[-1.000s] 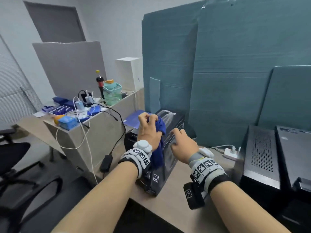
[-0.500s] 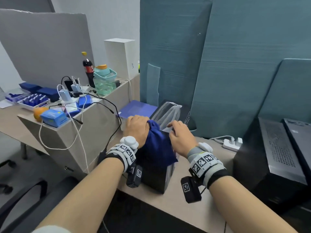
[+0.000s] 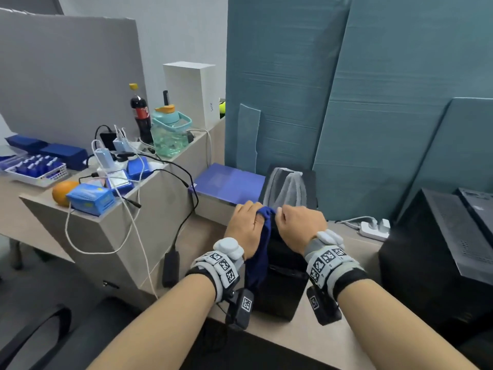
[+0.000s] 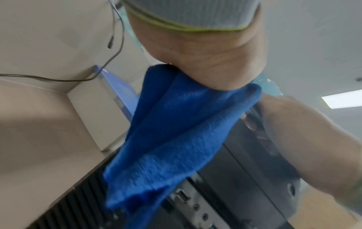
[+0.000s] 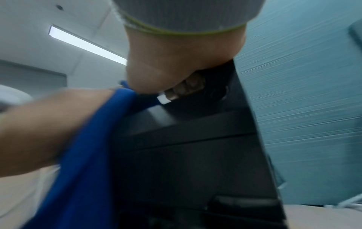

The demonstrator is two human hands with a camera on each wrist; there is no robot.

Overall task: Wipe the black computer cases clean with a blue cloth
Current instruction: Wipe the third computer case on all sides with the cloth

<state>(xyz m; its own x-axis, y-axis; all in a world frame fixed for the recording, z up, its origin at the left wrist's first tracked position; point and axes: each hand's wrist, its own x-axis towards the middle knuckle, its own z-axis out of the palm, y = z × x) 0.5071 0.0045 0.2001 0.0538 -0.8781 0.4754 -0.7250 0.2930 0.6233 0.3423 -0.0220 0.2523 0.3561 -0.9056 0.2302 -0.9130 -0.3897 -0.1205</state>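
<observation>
A black computer case [image 3: 280, 287] stands upright on the desk in front of me, with clear plastic [image 3: 286, 186] lying on its top. My left hand [image 3: 246, 225] grips a blue cloth [image 3: 262, 252] at the case's upper left edge. The cloth [image 4: 176, 131] hangs bunched down the case's left side. Just to the right, my right hand [image 3: 301, 222] curls its fingers [image 5: 184, 89] over the top front edge of the case [image 5: 186, 155]. Two more black cases [image 3: 440, 249] [image 3: 477, 204] stand at the right.
Teal panels [image 3: 373, 116] lean right behind the case. A purple box [image 3: 229, 186] lies to its back left and a white power strip [image 3: 373, 228] to its right. A black adapter [image 3: 170, 265] hangs on a cable from the cluttered left shelf [image 3: 106, 236]. A chair arm [image 3: 40, 329] is at the lower left.
The case went from tilted to upright. The cloth, spread over the case's top front half a second ago, now hangs bunched at the left, and my hands have come close together.
</observation>
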